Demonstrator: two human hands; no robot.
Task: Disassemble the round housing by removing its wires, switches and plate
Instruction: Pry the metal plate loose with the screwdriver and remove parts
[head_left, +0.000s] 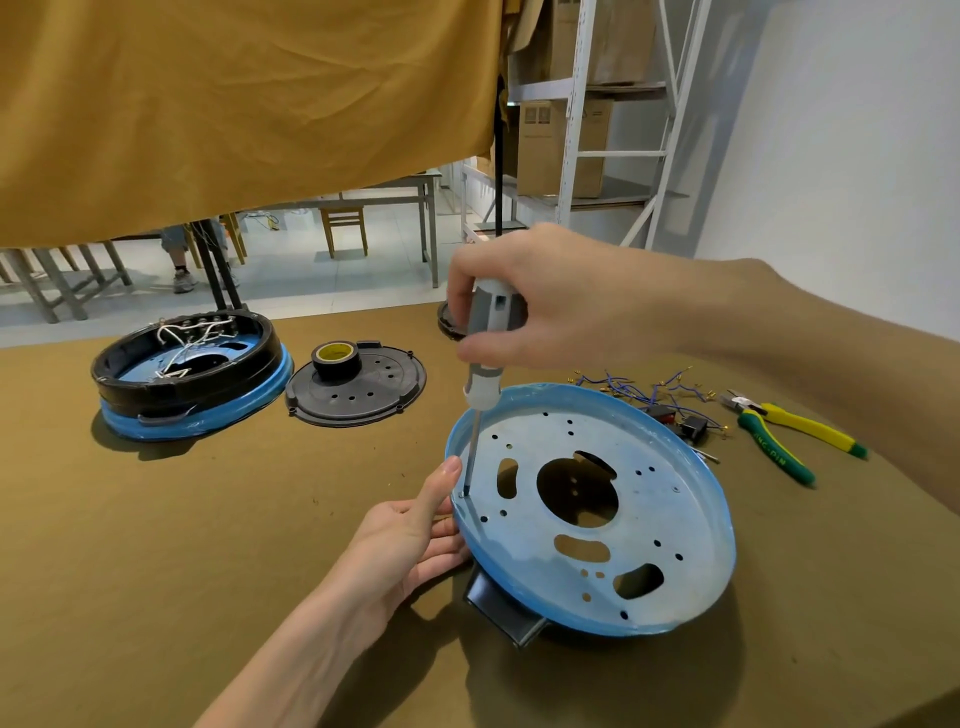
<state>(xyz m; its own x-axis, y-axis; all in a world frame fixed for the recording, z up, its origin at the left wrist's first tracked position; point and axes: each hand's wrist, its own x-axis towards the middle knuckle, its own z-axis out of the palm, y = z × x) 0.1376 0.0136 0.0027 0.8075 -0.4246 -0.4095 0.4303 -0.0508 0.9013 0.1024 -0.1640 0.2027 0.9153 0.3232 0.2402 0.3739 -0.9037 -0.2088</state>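
We hold a screwdriver (480, 364) upright over the round housing's blue plate (597, 514).

Our right hand (524, 306) has its fingers curled tight round the grey-and-white handle, and the shaft drops straight down to a screw at the plate's left edge. Our left hand (410, 535) lies flat and relaxed against that same left rim, thumb raised beside the shaft, fingers straight and tucked under the edge, gripping nothing. The plate sits tilted on the brown table (156, 545), a black bracket (506, 608) showing under its near side. Behind the plate to the right lie loose blue wires (649, 387) and black switches (685, 423), with green-and-yellow pliers (784, 434) just beyond them. Well to the left of the plate stand a black cover (358, 387) carrying a roll of tape (336, 358), and a second housing (192, 374) with white wires inside.
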